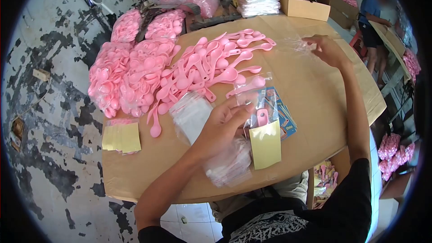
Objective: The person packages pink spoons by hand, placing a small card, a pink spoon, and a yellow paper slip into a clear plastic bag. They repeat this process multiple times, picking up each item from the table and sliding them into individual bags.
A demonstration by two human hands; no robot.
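My left hand [229,123] is closed on a clear plastic bag [254,92] with a pink spoon in it, and a plain yellow card [265,146] hangs at its lower end. Beneath the bag lie blue printed cards [285,119]. My right hand [326,49] is stretched out at the table's far right, fingers apart, beside a thin clear plastic piece [294,45]; whether it touches that piece I cannot tell. Stacks of empty clear bags [191,112] lie by my left wrist. Loose pink spoons [198,63] are heaped beyond it.
Filled bags of pink spoons [130,72] stand at the table's left. Packed spoons with yellow cards [121,136] lie at the left edge. Behind are white packs [256,0] and a cardboard box [306,5]. A person [375,27] stands at another table, far right.
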